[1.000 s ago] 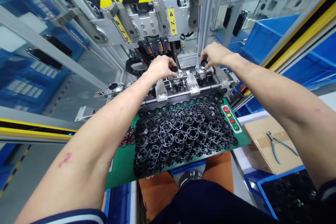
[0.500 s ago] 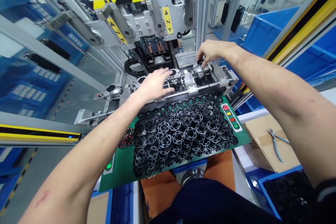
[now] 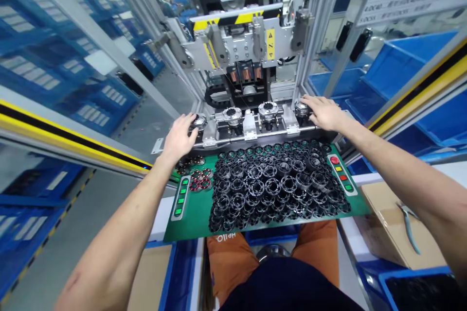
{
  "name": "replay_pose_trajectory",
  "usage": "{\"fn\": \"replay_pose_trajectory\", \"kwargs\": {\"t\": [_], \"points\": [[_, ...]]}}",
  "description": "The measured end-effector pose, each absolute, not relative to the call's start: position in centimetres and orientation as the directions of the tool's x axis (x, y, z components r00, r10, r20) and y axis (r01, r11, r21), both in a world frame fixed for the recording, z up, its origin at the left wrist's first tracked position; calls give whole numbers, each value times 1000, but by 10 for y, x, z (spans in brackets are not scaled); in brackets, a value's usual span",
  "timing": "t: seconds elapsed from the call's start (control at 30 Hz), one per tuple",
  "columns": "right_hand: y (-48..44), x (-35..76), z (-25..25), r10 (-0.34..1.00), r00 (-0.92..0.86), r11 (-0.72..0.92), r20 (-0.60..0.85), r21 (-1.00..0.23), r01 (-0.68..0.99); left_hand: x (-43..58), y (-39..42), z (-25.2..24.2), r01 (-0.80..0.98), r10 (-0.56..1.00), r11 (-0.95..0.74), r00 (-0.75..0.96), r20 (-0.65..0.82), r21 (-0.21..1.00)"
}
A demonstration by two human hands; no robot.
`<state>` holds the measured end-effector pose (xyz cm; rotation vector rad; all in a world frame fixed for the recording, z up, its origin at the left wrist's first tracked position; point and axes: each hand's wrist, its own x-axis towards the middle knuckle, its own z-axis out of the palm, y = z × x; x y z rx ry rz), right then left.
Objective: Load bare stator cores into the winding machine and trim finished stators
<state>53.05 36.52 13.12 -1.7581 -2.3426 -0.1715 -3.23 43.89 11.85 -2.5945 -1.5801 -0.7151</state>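
My left hand (image 3: 179,137) reaches the leftmost round metal holder (image 3: 199,120) of a machine fixture (image 3: 251,137); its fingers are spread and the fingertips touch the holder. My right hand (image 3: 321,112) lies flat over the rightmost holder (image 3: 301,107), fingers stretched out. Two more holders (image 3: 232,115) (image 3: 268,110), each with a dark ring part on top, stand between the hands. A heap of black ring parts (image 3: 277,184) lies on the green board (image 3: 189,226) in front of the fixture.
A few copper-wound rings (image 3: 199,180) lie left of the heap. Button strips (image 3: 341,175) (image 3: 180,197) sit on both sides of the board. The machine head (image 3: 248,48) hangs above the fixture. Pliers (image 3: 408,226) rest on a cardboard box (image 3: 383,238); blue bins (image 3: 401,58) stand right.
Both hands have left the two middle holders and moved outward, the left hand to the leftmost holder and the right hand to the rightmost. My head has tilted up and shifted.
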Motion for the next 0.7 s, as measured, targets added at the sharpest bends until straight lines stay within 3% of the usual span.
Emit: {"fn": "replay_pose_trajectory", "kwargs": {"t": [0.4,0.6,0.7], "points": [[363,523,132,910,-203,225,360,-17,974,-37,435,119,859,859,-441,320,400,259],[365,524,131,922,-187,213,338,-43,976,-37,436,115,861,864,-433,312,396,266],[362,522,137,930,-176,193,322,-23,981,-36,433,125,889,884,-406,322,339,214]]}}
